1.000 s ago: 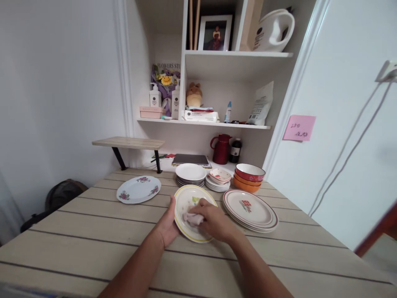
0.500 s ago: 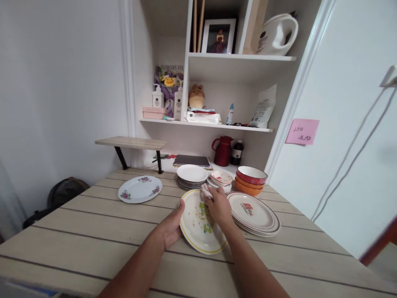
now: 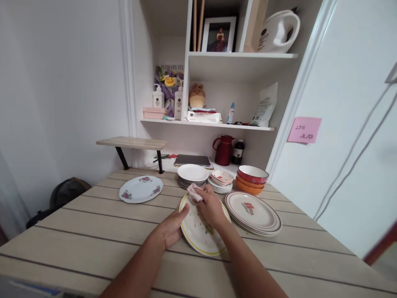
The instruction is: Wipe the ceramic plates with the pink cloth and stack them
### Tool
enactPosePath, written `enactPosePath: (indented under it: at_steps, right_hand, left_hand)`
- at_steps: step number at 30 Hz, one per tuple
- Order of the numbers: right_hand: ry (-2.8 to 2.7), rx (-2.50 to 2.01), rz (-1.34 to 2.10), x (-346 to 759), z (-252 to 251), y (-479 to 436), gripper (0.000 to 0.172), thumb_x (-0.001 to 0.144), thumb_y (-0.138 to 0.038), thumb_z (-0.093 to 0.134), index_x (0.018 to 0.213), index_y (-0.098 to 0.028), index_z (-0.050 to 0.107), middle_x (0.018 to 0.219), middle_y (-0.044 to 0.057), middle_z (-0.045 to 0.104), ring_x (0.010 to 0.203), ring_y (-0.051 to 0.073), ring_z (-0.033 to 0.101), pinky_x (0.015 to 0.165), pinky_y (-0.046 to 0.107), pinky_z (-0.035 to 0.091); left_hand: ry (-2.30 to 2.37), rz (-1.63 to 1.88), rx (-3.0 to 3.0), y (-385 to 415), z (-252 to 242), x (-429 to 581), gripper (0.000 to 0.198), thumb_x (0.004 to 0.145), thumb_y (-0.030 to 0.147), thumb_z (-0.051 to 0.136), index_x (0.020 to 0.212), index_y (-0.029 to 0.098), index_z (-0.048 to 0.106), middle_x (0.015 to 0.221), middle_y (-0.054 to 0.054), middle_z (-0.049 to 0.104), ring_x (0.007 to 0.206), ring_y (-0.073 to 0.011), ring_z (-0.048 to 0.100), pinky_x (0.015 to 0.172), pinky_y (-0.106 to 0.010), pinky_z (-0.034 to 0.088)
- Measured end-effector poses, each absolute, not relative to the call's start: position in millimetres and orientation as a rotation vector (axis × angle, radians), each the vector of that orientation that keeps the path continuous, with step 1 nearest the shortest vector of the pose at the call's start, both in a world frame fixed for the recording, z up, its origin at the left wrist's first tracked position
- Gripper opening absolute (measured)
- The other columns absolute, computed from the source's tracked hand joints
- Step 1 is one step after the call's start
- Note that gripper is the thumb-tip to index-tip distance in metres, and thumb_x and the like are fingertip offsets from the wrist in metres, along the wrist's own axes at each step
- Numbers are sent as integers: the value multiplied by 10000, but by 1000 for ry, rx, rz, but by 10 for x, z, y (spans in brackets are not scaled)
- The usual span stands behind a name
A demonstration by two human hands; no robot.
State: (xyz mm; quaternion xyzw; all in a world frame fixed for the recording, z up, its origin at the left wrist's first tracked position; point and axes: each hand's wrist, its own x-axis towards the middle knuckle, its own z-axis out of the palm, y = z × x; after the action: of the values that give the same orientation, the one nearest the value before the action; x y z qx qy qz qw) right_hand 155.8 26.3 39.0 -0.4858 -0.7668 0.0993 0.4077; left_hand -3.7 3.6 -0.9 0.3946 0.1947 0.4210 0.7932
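A round white plate (image 3: 198, 238) with a yellow rim is tilted up above the table in front of me. My left hand (image 3: 173, 227) grips its left edge, thumb over the rim and fingers behind. In my right hand (image 3: 211, 207) is a bunched pale pink cloth (image 3: 194, 193), pressed on the plate's upper left edge. That hand and forearm cover much of the plate's printed pattern. Close by on the right lies a stack of red-rimmed plates (image 3: 263, 218). Beyond the held plate stands a stack of smaller white plates (image 3: 192, 172).
An oval floral plate (image 3: 141, 189) lies at the left under a small raised shelf (image 3: 133, 143). Small dishes (image 3: 222, 177) and stacked bowls (image 3: 252, 180) stand at the back right. Behind them are a red jug (image 3: 223, 150), a dark bottle (image 3: 237, 152) and a laptop-like slab (image 3: 192, 160).
My right hand has slid the cloth leftward across the plate, from its upper right side to the upper left edge. My left hand keeps its hold on the rim.
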Motion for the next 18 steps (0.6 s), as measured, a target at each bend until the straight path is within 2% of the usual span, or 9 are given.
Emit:
enactPosePath:
  at_steps: [3, 7, 14, 18]
  right_hand:
    - [-1847, -1519, 148, 1763, 373, 338, 424, 861, -197, 535, 1251, -343, 614, 1126, 40, 524, 921, 167, 555, 785, 262, 411]
    - [-1849, -1748, 141, 2021, 370, 354, 382, 874, -275, 555, 1242, -355, 617, 1086, 40, 536, 901, 167, 566, 716, 244, 383]
    - [-2028, -1881, 132, 2160, 409, 215, 364, 801, -187, 589, 1132, -323, 654, 1045, 46, 582, 844, 172, 596, 632, 243, 330]
    - [-2212, -1817, 206, 2154, 471, 57, 341, 719, -177, 635, 1043, -278, 668, 1009, 40, 622, 851, 180, 596, 655, 245, 343]
  left_hand:
    - [446, 890, 811, 23, 42, -51, 545, 879, 427, 555, 1301, 82, 558, 1245, -194, 649, 1218, -275, 572, 1111, -419, 342]
    - [465, 911, 729, 20, 95, -65, 622, 877, 444, 548, 1373, 73, 484, 1259, -198, 637, 1263, -273, 532, 1133, -411, 314]
    - [448, 980, 603, -6, 158, -76, 709, 892, 399, 538, 1479, 78, 305, 1276, -197, 623, 1253, -269, 541, 1117, -408, 340]
    - [454, 983, 562, 3, 148, -67, 688, 901, 403, 517, 1476, 82, 315, 1284, -197, 621, 1252, -270, 542, 1114, -405, 340]
